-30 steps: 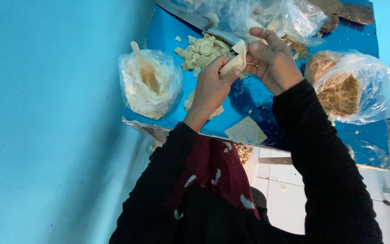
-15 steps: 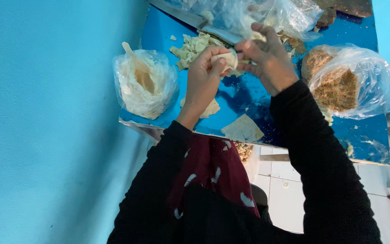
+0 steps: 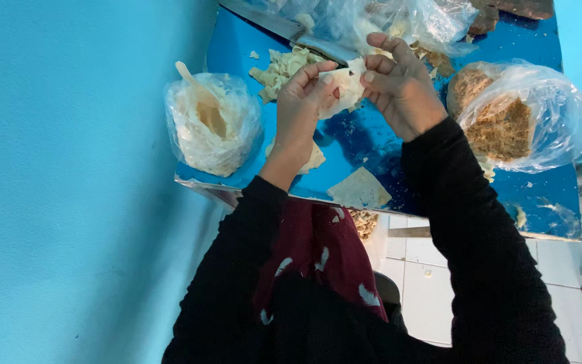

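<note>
Both my hands hold one pale dough wrapper [image 3: 345, 86] above the blue table [image 3: 399, 182]. My left hand [image 3: 303, 108] pinches its left side with the fingertips. My right hand [image 3: 402, 87] grips its right edge, thumb and fingers closed on it. Below my hands a flat square wrapper [image 3: 360, 190] lies near the table's front edge, and another pale piece [image 3: 315, 159] sits partly hidden under my left wrist. A heap of folded dough pieces [image 3: 279, 67] lies just beyond my left hand.
A clear bag of white filling with a utensil stuck in it [image 3: 211, 125] stands at the left. A bag of brown shredded filling [image 3: 516, 118] stands at the right. More plastic bags [image 3: 399, 20] and a long knife [image 3: 291, 28] lie at the back. A blue wall is at the left.
The wrapper, stretched long between my hands a second ago, is now bunched up and folded between my fingertips. My hands have come closer together.
</note>
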{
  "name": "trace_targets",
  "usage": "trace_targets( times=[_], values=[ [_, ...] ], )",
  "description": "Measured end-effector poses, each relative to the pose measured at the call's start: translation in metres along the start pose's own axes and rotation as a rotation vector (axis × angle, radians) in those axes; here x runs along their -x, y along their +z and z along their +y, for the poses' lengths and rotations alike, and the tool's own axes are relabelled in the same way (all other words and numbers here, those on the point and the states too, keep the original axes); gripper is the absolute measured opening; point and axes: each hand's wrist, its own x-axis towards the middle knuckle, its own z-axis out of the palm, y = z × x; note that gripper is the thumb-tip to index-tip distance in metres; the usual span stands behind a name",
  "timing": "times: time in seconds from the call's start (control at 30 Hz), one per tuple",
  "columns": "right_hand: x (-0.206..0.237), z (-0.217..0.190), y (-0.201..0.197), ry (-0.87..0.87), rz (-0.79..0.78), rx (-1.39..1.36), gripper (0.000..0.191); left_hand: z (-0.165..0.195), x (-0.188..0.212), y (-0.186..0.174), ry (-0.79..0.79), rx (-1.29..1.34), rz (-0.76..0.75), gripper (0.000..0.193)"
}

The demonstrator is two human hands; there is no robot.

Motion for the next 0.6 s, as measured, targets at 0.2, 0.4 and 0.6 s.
trace_targets(
  times=[0.2, 0.4, 0.6],
  values=[
    [-0.002, 0.007, -0.003, -0.042, -0.007, 0.214, 0.069, -0.002, 0.001, 0.004, 0.078, -0.073, 0.023, 0.018],
    [-0.010, 0.012, -0.019, -0.175, 0.036, 0.693, 0.071, 0.017, -0.006, -0.008, 0.145, 0.131, 0.131, 0.019],
    [-0.031, 0.022, -0.011, -0.279, 0.159, 0.999, 0.074, 0.036, -0.005, -0.013, 0.260, 0.273, 0.064, 0.026]
  ],
)
